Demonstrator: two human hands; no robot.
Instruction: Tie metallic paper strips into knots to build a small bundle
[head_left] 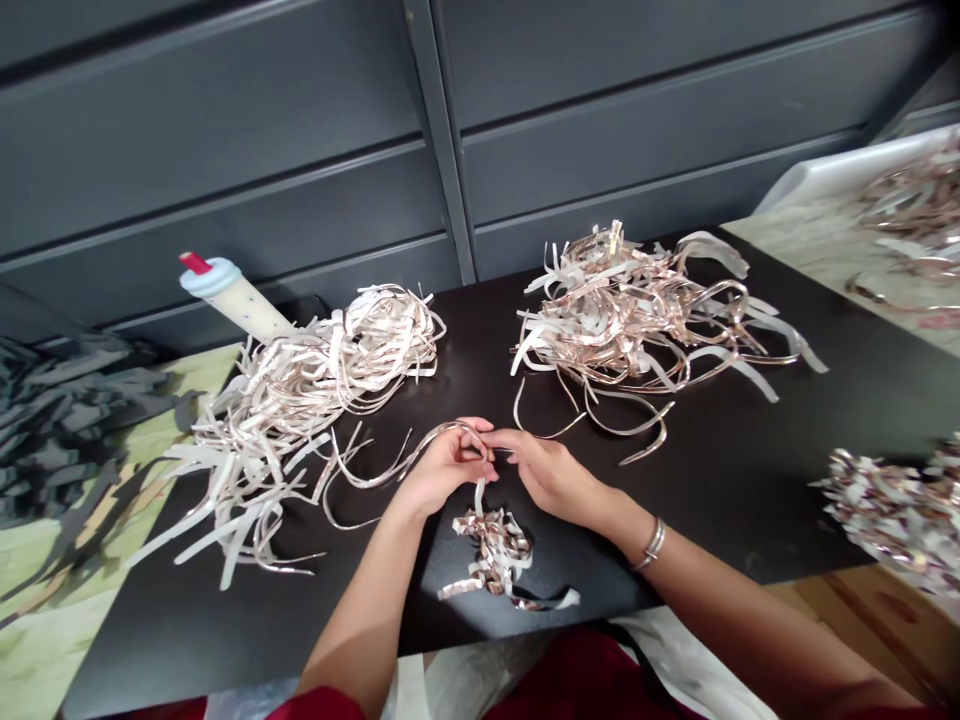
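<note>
Both my hands meet over the black table point(750, 470). My left hand point(444, 468) is closed on a thin shiny strip point(390, 470) that curves away to the left. My right hand point(544, 470) pinches the same strip at its end, fingertips touching those of the left hand. A short white piece hangs down from the pinch. Just below my hands lies a small heap of cut metallic pieces point(496, 553). A silver bracelet point(654, 541) is on my right wrist.
A large pile of white strips point(300, 400) lies to the left, a rose-gold pile point(645, 310) behind to the right. A bottle with a red tip point(225, 290) leans at the back left. Dark strips point(60, 420) lie far left, more shiny scraps point(900, 510) far right.
</note>
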